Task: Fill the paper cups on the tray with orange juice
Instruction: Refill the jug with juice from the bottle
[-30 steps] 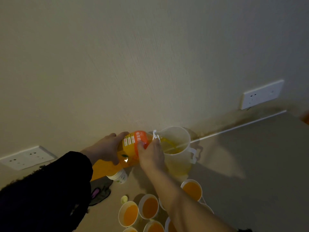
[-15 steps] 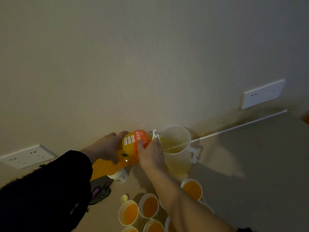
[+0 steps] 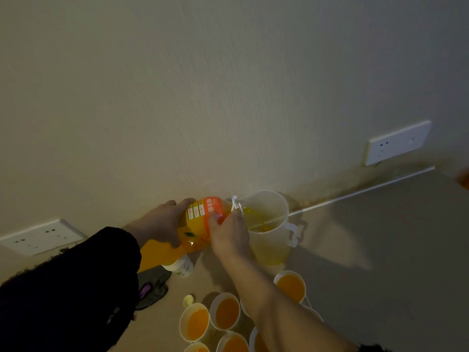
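Little has shifted in the past second: the orange juice bottle (image 3: 196, 224) stays tipped on its side, the juice still running from its mouth into the translucent jug (image 3: 271, 240), and both hands keep their places. The left hand (image 3: 162, 222), reaching out of a black sleeve (image 3: 76, 288), grasps the bottle's body with fingers over the top and thumb beneath. The right hand (image 3: 229, 235) is wrapped round the neck end, thumb pressed on the orange label. The jug stands directly past the right hand's knuckles, touching the bottle's mouth, handle turned away from the grip. A stack of paper cups (image 3: 179, 266) sits just under the bottle, below the left hand's hold. The filled cups (image 3: 227, 312) cluster below the right wrist and on both sides of the forearm, orange to near the rim; the tray under them cannot be made out. A small yellow cap (image 3: 188, 300) lies just beside them on the table (image 3: 380, 250).
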Available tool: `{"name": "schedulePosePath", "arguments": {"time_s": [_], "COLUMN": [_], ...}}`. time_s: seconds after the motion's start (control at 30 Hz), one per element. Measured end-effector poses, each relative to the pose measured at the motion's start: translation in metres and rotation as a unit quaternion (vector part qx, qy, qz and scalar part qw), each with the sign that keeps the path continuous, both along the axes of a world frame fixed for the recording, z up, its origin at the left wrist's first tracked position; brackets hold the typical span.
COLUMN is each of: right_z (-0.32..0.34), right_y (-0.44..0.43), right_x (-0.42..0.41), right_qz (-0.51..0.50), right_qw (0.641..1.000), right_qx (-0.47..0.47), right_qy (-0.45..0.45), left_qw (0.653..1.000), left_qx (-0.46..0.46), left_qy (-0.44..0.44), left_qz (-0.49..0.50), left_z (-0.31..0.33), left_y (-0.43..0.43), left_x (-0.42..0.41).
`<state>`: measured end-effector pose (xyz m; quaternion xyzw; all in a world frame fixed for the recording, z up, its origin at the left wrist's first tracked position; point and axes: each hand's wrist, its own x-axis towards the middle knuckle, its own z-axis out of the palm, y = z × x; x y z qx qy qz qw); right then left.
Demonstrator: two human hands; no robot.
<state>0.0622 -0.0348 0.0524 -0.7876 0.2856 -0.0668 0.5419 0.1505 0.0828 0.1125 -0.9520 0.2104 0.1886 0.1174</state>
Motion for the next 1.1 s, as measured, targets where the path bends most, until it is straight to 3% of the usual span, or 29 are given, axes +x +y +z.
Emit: {"name": "schedulePosePath", "arguments": {"time_s": [1.1], "right_z": [-0.0005], "right_y": [0.0008], "right_x": [0.0030], "right_qz": [0.002], "right_qw": [1.000], "right_qx": [-0.008], "right_qy": [0.000], "left_qw": [1.000], "left_qx": [0.016], "left_qy": [-0.009], "left_qz": [-0.001], "left_z": [0.0028], "left_y": [0.0025], "left_x": [0.0040]}}
